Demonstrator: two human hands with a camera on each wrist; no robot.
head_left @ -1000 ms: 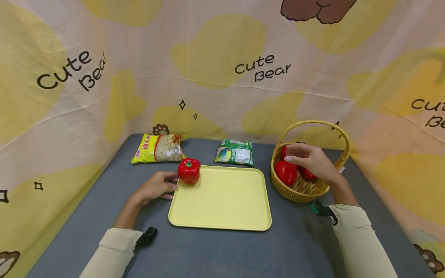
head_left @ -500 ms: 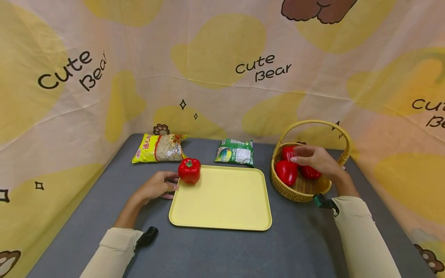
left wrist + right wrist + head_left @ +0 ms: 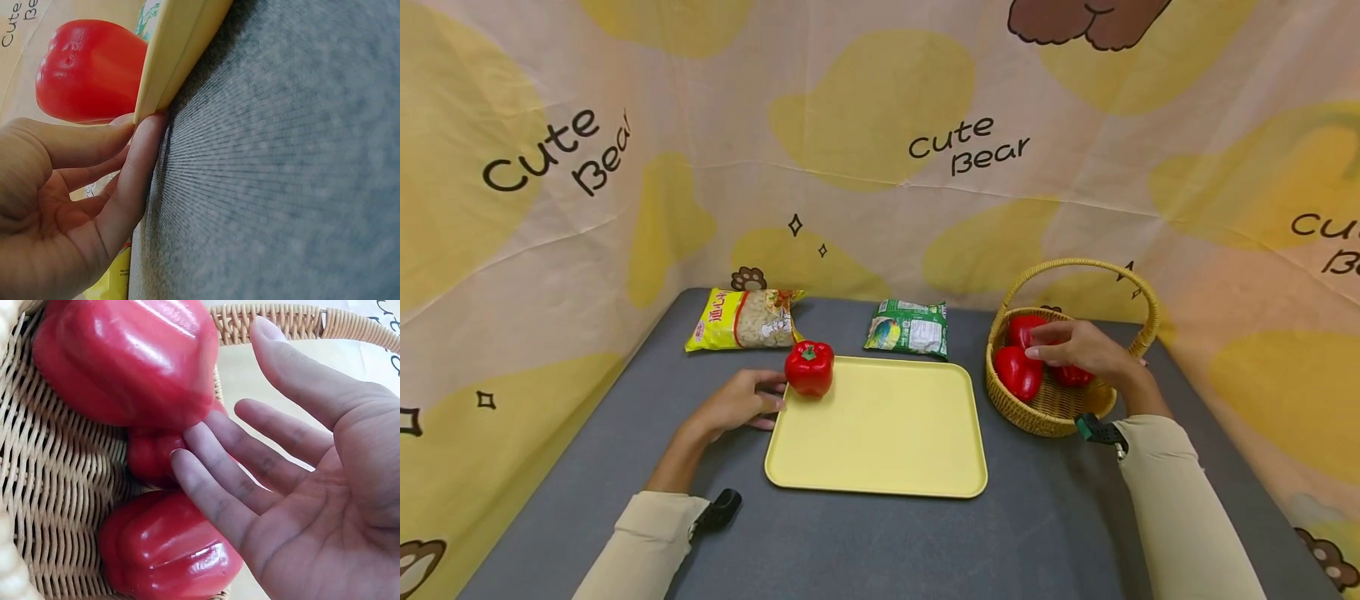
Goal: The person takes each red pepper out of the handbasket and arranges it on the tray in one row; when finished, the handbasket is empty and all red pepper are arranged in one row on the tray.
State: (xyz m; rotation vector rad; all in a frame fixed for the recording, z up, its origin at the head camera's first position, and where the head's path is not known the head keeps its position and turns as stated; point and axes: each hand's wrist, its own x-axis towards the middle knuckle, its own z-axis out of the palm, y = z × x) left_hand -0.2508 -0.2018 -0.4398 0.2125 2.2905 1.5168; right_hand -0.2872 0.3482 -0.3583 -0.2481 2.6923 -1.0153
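Sleeves (image 3: 636, 546) run off the bottom edge, hiding most of my arms. On the grey table (image 3: 880, 550) lies a yellow tray (image 3: 883, 437), its left edge pinched by my left hand (image 3: 741, 404), thumb above and a finger underneath; the remaining fingers are partly hidden behind the thumb. A lone red pepper (image 3: 809, 371) sits at the tray's far left corner, its base out of sight. Over to the right, my right hand (image 3: 1086, 346) reaches into the wicker basket (image 3: 1026, 415) with fingers extended and thumb spread apart, gripping nothing; whether the fingertips touch the peppers, I can't make out. Three red peppers (image 3: 172, 547) lie inside, one mostly concealed behind the other two in the right wrist view. Beyond the tray, the green packet (image 3: 910, 327) carries print too small to read, and the yellow bag (image 3: 752, 319) lies farther left. Behind everything, the printed cloth (image 3: 850, 100) shows a brown figure cut off at the top.
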